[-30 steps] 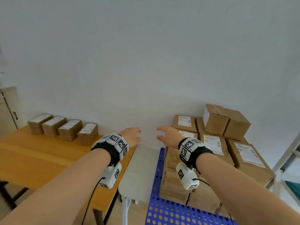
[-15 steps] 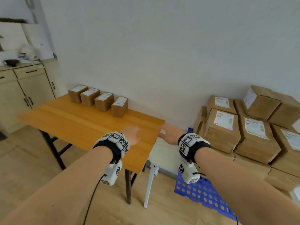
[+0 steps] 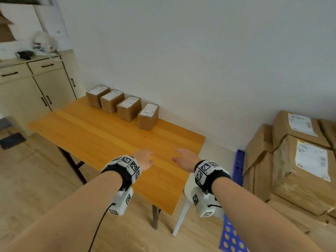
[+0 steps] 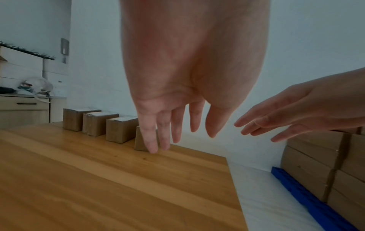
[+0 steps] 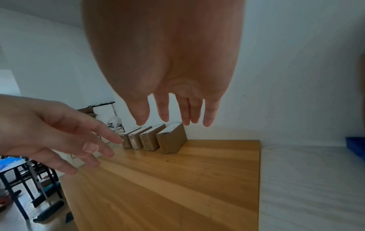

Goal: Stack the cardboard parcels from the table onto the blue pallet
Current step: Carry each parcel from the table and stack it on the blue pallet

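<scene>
Several small cardboard parcels with white labels stand in a row along the wall on the wooden table (image 3: 101, 135); the nearest is the right-hand parcel (image 3: 148, 116) (image 5: 171, 139) (image 4: 139, 140). Both my hands hover over the table's near right part, well short of the row. My left hand (image 3: 145, 159) (image 4: 177, 132) is empty with fingers straight and spread. My right hand (image 3: 183, 158) (image 5: 173, 117) is empty too, fingers straight. The blue pallet (image 3: 238, 166) lies on the floor at the right, loaded with bigger cardboard boxes (image 3: 300, 171).
A white stool (image 3: 216, 153) stands between the table and the pallet. A beige cabinet (image 3: 34, 90) with clutter on top stands at the far left by the wall. Wooden floor (image 3: 36, 179) lies in front of the table.
My view has swung left from the pallet to the table. Both empty hands now hang over the table's near right part, where before they were over the stool and the pallet's edge.
</scene>
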A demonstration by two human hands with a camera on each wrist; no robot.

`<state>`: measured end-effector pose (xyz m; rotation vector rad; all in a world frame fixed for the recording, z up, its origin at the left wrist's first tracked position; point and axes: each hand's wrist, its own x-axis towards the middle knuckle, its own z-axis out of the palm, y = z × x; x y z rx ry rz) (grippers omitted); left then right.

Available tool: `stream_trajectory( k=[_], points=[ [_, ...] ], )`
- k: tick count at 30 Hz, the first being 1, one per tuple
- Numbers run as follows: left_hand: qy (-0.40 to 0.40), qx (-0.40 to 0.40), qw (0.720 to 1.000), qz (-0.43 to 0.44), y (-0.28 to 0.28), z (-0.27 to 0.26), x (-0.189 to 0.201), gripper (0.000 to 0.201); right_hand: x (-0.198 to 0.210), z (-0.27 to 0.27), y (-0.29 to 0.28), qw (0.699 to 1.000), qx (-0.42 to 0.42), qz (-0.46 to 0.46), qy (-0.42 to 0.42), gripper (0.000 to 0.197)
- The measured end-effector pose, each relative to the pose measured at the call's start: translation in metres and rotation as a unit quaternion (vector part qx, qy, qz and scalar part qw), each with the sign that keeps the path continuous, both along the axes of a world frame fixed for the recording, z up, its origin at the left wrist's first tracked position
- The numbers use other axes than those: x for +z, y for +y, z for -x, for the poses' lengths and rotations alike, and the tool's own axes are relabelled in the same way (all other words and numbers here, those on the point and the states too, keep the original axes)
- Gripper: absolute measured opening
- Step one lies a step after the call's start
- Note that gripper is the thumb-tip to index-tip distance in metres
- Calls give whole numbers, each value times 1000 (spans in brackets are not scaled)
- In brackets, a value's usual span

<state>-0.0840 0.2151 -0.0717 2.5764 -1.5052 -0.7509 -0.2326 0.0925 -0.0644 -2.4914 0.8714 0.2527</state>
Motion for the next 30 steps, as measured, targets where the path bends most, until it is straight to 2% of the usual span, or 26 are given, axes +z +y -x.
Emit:
stream_trajectory(
  k=[6,13,21,30],
  points=[
    [12,18,999,-29,-29,-51,-22,48,-28,-49,-38,996,-48,-79,-20,55],
    [58,49,997,-19,-46,-106,-41,48,-48,-108,-52,987,-81,-132,-34,54],
    [101,47,994,14,-67,-189,-56,49,-67,-179,-55,976,-149,-152,-44,53],
    [112,9,993,34,-96,-308,-48,46,-66,-263,-52,949,-274,-144,-54,53]
  ],
)
